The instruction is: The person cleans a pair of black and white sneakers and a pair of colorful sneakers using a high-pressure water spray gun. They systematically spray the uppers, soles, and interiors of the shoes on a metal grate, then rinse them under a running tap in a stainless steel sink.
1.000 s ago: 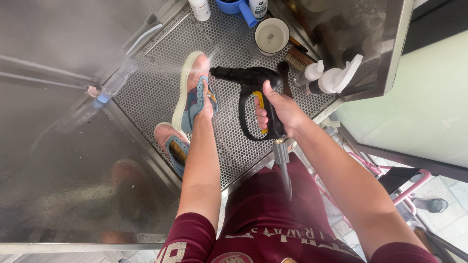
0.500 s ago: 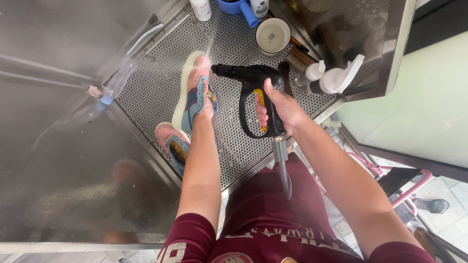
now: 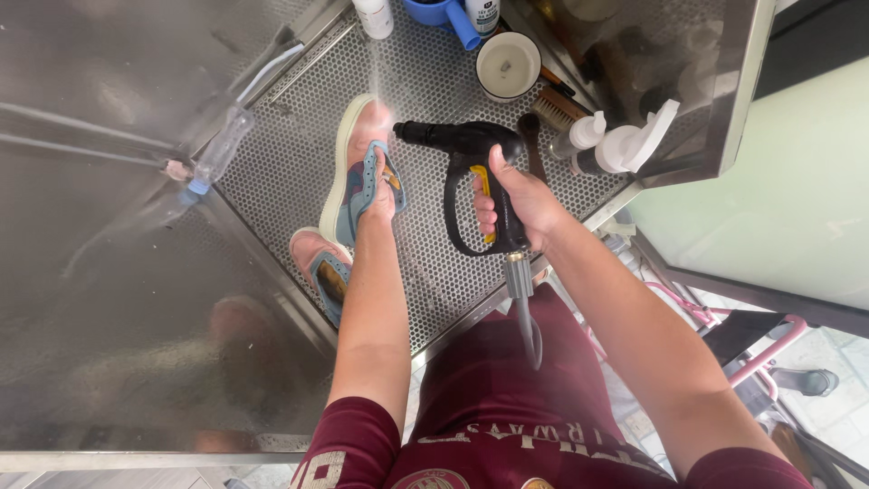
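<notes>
Sneaker (image 3: 362,177): lying on the perforated steel floor (image 3: 290,154), at 10 o'clock from the spray gun (image 3: 471,172); mist is rising at its toe.
Left hand (image 3: 378,195): fingers are grasping the sneaker.
Right hand (image 3: 525,204): fingers are clenching the gun handle.
Risk: I think the wet sneaker could be slipping from the grip under the jet.
Count: two sneakers, second one (image 3: 321,267) at 7 o'clock; one gun; one white cup (image 3: 507,65).

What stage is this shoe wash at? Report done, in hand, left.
Done: nothing looks finished. In hand: left hand holds a shoe upright on the perforated tray; right hand grips the spray gun, mist at the toe. Left: second shoe lies beside it.
</notes>
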